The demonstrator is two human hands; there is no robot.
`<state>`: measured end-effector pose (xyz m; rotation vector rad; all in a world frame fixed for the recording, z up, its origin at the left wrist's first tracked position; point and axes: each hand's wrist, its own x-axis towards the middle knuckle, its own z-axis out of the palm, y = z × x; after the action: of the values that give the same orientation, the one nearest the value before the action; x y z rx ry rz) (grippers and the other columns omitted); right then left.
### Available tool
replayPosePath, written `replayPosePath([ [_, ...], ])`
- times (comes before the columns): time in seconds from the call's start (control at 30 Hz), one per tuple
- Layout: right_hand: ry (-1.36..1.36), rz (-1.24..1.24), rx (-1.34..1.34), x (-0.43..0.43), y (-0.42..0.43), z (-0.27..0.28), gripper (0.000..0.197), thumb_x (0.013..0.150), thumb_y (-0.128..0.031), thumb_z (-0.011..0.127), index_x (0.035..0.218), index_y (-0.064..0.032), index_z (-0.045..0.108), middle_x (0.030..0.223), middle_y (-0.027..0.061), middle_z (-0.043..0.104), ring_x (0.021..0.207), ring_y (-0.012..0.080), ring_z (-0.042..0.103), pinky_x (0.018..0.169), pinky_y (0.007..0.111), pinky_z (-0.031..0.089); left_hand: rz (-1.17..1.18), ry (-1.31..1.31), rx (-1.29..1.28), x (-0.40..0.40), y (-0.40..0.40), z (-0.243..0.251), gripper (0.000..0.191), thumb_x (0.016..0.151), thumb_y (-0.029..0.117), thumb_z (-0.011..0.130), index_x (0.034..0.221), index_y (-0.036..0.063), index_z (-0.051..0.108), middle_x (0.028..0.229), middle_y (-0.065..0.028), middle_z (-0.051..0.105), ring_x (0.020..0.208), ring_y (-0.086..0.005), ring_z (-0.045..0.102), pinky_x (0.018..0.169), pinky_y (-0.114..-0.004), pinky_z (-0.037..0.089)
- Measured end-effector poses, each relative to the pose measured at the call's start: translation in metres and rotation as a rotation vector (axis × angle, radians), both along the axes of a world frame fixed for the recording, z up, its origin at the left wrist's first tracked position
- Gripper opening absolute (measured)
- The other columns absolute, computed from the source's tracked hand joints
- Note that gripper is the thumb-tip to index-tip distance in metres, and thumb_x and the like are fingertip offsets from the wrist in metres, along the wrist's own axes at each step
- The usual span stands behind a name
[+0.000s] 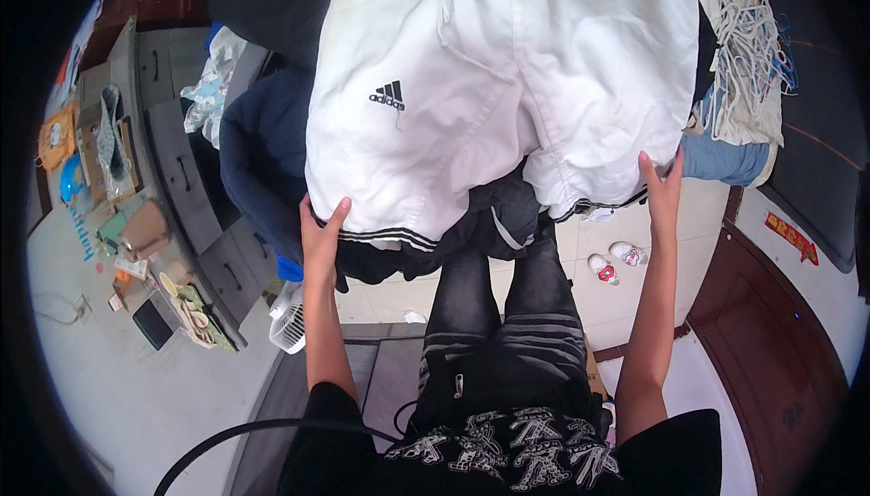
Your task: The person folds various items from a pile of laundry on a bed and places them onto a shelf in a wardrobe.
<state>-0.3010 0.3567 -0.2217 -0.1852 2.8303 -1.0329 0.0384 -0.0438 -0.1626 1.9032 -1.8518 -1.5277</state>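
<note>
White Adidas shorts with a drawstring and black-striped hems are spread out in front of me, over dark clothing. My left hand grips the lower outer corner of one leg, thumb on top of the fabric. At the other leg's hem, my right hand pinches the outer edge between thumb and fingers. Dark navy fabric bulges out to the left of the shorts. Below the hems, more dark cloth hangs near my knees.
Along the left stands a grey drawer cabinet with assorted items on top. A white fan is below it. To the right are white-corded fabric, a folded blue cloth, a pair of shoes on the tiles and a brown door.
</note>
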Motion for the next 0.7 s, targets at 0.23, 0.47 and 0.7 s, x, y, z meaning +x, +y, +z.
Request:
replayPosePath([
  [0.23,-0.606,-0.128,-0.071,0.03,0.077,0.013,0.063,0.084,-0.021,0.076,0.133,0.008,0.048,0.119,0.0161,0.063,0.105,0.0194,0.06,0.092,0.031,0.046,0.302,0.342,0.181,0.031,0.012,0.021,0.049,0.086,0.007,0.073,0.129,-0.0039,0.051,0.125,-0.0142,0.06,0.115,-0.0198,0.057,0.1,-0.032,0.043],
  [0.47,-0.608,-0.536,-0.735,0.087,0.089,0.069,0.04,0.094,-0.016,0.061,0.126,0.004,0.05,0.12,0.0114,0.06,0.11,0.0224,0.059,0.093,0.035,0.045,0.559,0.574,0.076,0.043,0.061,0.04,0.042,0.093,0.004,0.063,0.132,-0.0007,0.048,0.13,-0.0116,0.057,0.117,-0.0204,0.057,0.102,-0.035,0.046],
  [0.7,-0.611,-0.811,-0.91,0.106,0.07,0.098,0.05,0.097,-0.027,0.057,0.135,0.0036,0.045,0.135,0.0145,0.054,0.123,0.0271,0.053,0.102,0.041,0.043,0.659,0.393,0.058,0.053,0.1,0.024,0.036,0.089,0.007,0.069,0.117,0.0019,0.048,0.11,-0.006,0.056,0.097,-0.0149,0.056,0.085,-0.031,0.047],
])
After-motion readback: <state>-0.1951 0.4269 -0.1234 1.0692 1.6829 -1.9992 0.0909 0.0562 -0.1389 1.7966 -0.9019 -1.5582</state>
